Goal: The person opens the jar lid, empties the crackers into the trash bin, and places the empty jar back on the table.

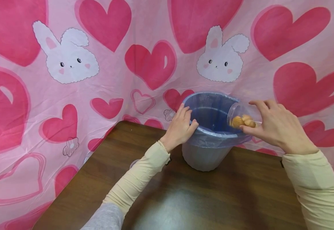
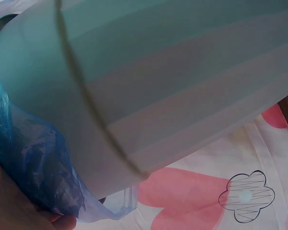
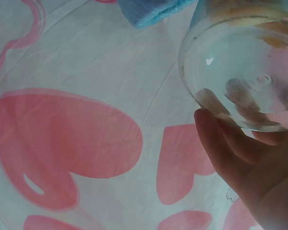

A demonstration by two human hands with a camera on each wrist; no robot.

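A pale trash bin (image 1: pixel 204 157) stands upright on the table, lined with a translucent blue bag (image 1: pixel 217 141) folded over its rim. My left hand (image 1: pixel 181 126) grips the bin's left rim through the bag; in the left wrist view, the ribbed bin wall (image 2: pixel 173 81) fills most of the picture. My right hand (image 1: pixel 281 127) holds a clear plastic jar (image 1: pixel 247 109) tipped on its side, its mouth over the bin's right rim. Several golden-brown, ridged snack pieces (image 1: pixel 242 121) lie inside the jar near the mouth. The right wrist view shows the jar's round base (image 3: pixel 230 57).
The brown wooden table (image 1: pixel 241 191) extends in front of the bin. Partly hidden behind my left forearm is a clear round rim (image 1: pixel 134 163), perhaps a lid. A pink cloth (image 1: pixel 146 25) with hearts and rabbits hangs close behind the table.
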